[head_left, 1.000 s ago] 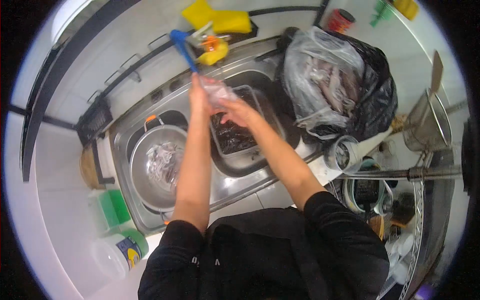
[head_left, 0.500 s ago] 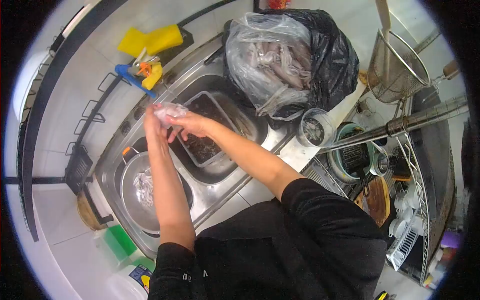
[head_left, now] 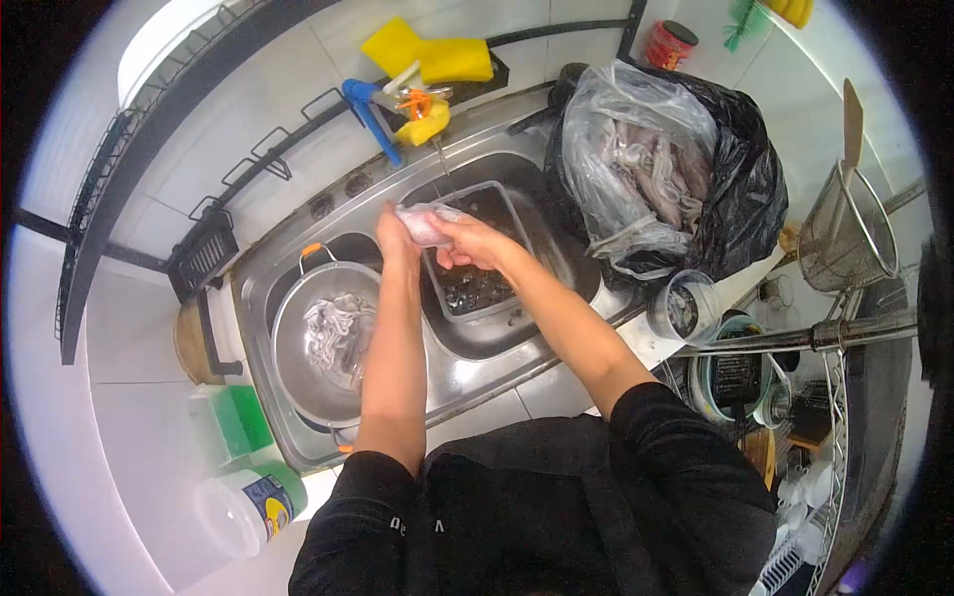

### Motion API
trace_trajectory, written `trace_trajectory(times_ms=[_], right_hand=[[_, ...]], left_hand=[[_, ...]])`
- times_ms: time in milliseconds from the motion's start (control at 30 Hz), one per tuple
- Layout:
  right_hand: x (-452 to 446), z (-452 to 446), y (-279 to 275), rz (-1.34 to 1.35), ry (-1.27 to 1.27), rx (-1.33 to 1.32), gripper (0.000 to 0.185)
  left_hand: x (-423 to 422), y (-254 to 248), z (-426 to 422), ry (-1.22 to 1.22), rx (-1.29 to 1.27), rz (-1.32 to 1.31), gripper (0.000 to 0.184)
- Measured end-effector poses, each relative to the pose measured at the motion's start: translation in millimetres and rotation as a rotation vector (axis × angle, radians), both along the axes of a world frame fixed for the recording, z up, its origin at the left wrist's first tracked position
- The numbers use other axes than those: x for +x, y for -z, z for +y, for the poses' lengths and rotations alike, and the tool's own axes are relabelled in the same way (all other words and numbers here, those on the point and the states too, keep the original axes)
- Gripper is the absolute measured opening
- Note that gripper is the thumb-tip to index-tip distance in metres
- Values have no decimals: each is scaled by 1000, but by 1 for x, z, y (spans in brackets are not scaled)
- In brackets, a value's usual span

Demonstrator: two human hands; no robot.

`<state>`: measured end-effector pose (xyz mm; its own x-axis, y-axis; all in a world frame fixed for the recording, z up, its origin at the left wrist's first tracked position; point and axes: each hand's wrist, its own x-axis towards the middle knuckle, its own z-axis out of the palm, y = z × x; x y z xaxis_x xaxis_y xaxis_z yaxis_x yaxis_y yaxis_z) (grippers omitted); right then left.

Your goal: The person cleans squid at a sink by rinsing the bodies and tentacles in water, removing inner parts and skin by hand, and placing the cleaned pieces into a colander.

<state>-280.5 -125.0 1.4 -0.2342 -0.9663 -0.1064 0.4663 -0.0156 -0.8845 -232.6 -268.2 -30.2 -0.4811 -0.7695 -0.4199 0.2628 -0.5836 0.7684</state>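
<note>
A pale, pinkish squid is held between both hands over the double sink. My left hand is wrapped round its left end, and my right hand grips the right end with fingers curled. Below them, a clear rectangular tub with dark, wet contents sits in the right basin. In the left basin stands a metal pan with orange-sleeved handles, holding pale squid pieces. At the back right, a clear plastic bag inside a black bag holds many more squid.
A clear cup with dark bits stands by the right basin. A blue-handled tap rises behind the sink beside yellow cloths. A mesh strainer hangs at right above a wire rack. Green-and-clear containers stand at left.
The camera view has turned, so the scene sits further right and lower. Both hands still grip the squid, now nearer the rectangular tub. More of the pan shows.
</note>
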Motion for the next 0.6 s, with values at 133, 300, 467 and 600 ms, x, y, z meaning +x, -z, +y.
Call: trace_trajectory(times_ms=[133,300,467,600], right_hand=[[-3,1,16,-25,-87,98,41],[7,13,9,-144,-123,33,42],[6,20,13,-329,-152,-36,42],[7,27,14,-397,-107,-80,42]], left_hand=[[2,17,-11,-50,-36,18,30],[13,14,-14,-79,34,9,29],[13,24,-17,-89,79,20,28],[10,29,-18,-119,69,119,27]])
